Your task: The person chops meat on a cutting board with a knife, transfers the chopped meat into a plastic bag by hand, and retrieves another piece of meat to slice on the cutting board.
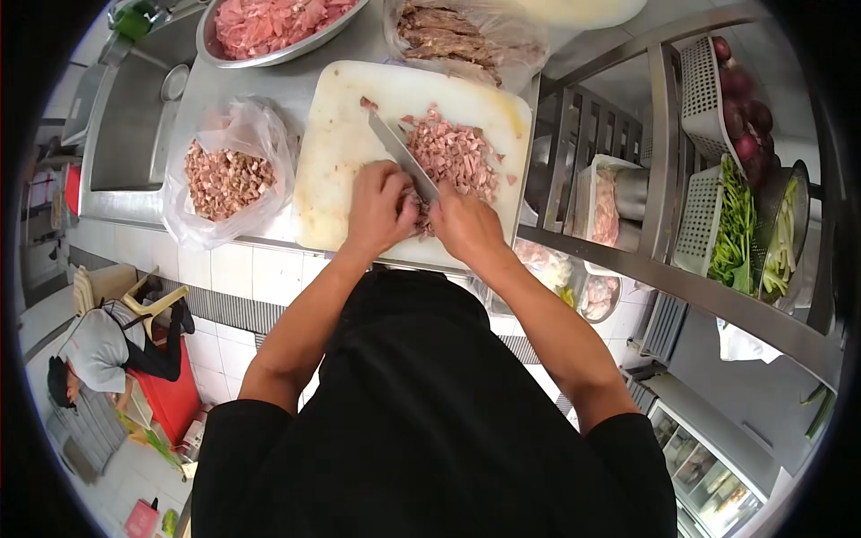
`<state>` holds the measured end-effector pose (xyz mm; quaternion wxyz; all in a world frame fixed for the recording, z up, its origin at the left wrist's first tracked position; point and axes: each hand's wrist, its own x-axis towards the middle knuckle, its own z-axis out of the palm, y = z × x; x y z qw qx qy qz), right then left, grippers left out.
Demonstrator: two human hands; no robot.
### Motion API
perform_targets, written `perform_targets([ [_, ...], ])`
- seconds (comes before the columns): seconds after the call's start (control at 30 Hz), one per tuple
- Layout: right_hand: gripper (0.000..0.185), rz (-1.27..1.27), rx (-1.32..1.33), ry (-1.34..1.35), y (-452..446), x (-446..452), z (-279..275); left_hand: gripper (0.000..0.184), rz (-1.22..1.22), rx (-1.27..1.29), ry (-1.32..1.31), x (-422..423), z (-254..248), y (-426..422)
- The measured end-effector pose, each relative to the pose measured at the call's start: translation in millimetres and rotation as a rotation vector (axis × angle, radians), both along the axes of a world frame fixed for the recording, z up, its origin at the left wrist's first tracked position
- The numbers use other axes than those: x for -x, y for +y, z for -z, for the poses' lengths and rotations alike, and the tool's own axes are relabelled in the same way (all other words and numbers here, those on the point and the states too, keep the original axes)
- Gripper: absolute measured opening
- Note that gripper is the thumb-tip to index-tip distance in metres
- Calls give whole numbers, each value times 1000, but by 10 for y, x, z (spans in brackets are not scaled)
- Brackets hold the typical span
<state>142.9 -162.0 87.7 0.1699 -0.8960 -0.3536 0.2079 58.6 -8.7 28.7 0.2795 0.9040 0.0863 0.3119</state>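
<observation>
On the white cutting board (336,125), my right hand (466,226) is closed round the handle of a knife (400,151), whose blade points up and to the left. My left hand (380,204) lies left of the blade, its fingers curled on some meat (418,208) that is mostly hidden by both hands. Diced pink meat (457,154) is heaped right of the blade. One small piece lies near the knife tip. Left of the board, an open plastic bag (231,179) holds more diced meat.
A metal bowl of raw meat (278,27) and a bag of dark cooked meat (453,40) stand beyond the board. A metal shelf (664,255) with baskets of greens and onions is on the right. At lower left, a person (99,345) sits near a red table.
</observation>
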Motion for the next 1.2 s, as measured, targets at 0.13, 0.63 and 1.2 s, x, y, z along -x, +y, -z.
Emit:
perform_targets([
  [0.13, 22, -25, 123, 89, -418, 128, -655, 22, 56, 84, 59, 66, 101, 31],
  [0.63, 22, -32, 86, 91, -143, 1, -535, 22, -43, 36, 61, 96, 33, 17],
  [1.2, 22, -47, 51, 78, -77, 5, -508, 26, -43, 69, 97, 224, 108, 79],
])
